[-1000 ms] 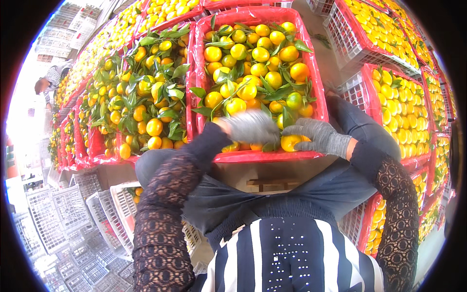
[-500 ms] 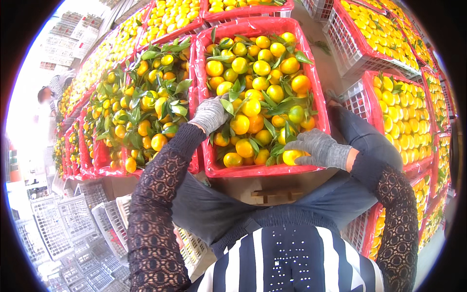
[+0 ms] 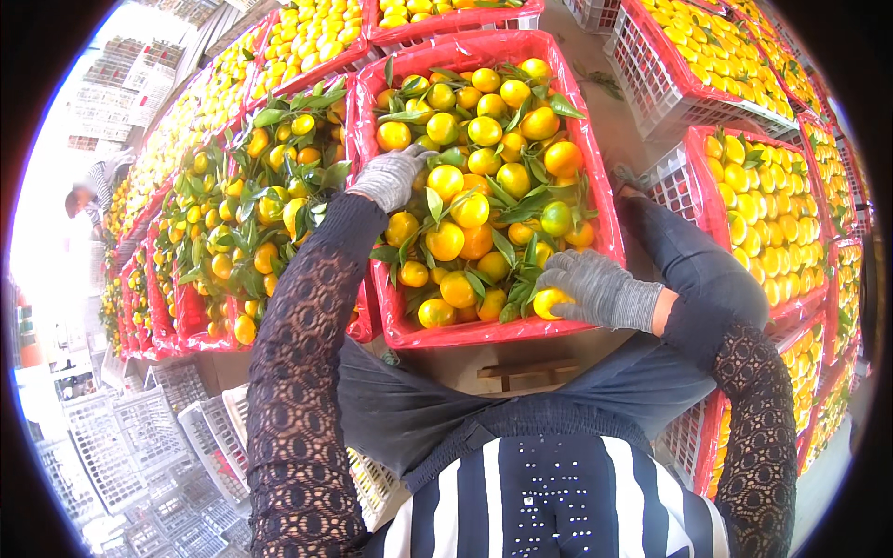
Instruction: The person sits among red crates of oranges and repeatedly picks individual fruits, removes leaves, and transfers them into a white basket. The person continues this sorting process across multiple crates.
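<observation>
A crate lined with red plastic (image 3: 609, 219) stands before me, filled with orange and yellow-green mandarins (image 3: 469, 209) with leaves. My left hand (image 3: 391, 177), in a grey knit glove, reaches over its left side. Its fingers are stretched out among the fruit, next to a greenish mandarin (image 3: 443, 128); the fingertips are partly hidden, and I see nothing held. Over the near right corner, my right hand (image 3: 600, 288), gloved alike, has thumb and fingers curled round a mandarin (image 3: 552, 304) that still sits at the crate's edge.
To the left stands another crate of leafy mandarins (image 3: 265, 200). Crates of neatly lined-up fruit (image 3: 767, 219) stand on the right, others at the back. Empty pale crates (image 3: 126, 437) pile up at the lower left. A person (image 3: 88, 195) is at the far left.
My left hand has moved away from me along the crate's left side, toward its far end. The right hand stays at the same mandarin. The whole view has shifted slightly.
</observation>
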Tool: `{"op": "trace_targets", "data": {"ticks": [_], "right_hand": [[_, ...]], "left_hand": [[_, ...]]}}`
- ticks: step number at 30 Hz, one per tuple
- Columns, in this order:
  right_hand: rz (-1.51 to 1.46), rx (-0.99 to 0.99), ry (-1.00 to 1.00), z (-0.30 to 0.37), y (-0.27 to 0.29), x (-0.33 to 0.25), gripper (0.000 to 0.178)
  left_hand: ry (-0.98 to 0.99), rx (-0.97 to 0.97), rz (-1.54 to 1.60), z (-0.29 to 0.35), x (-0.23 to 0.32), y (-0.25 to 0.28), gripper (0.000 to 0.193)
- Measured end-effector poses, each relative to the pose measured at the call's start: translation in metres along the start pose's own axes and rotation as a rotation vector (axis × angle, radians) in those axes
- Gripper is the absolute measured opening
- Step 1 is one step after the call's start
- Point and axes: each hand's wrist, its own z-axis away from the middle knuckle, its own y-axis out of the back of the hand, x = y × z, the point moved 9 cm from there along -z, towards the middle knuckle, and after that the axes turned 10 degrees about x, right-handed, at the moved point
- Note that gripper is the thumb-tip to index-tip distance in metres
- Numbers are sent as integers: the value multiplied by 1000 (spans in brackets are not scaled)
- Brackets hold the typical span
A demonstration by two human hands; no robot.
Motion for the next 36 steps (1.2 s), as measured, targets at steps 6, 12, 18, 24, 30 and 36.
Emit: {"op": "trace_targets", "data": {"ticks": [6,12,18,24,30,36], "right_hand": [[-56,-19,-58,-1,0,1,43],[-11,16,29,-3,0,-3,38],[-9,123,23,-2,3,-8,41],[25,142,-64,-16,5,-10,46],[-58,197,16,-29,-6,-24,51],[-90,124,-27,-32,-11,-19,50]], "left_hand": [[664,170,1356,34,-49,27,37],[527,-192,1819,105,71,17,42],[590,-479,1150,130,155,-76,43],[-100,-52,77,115,174,-88,34],[58,-87,231,112,167,-48,34],[214,200,-160,86,104,30,52]]}}
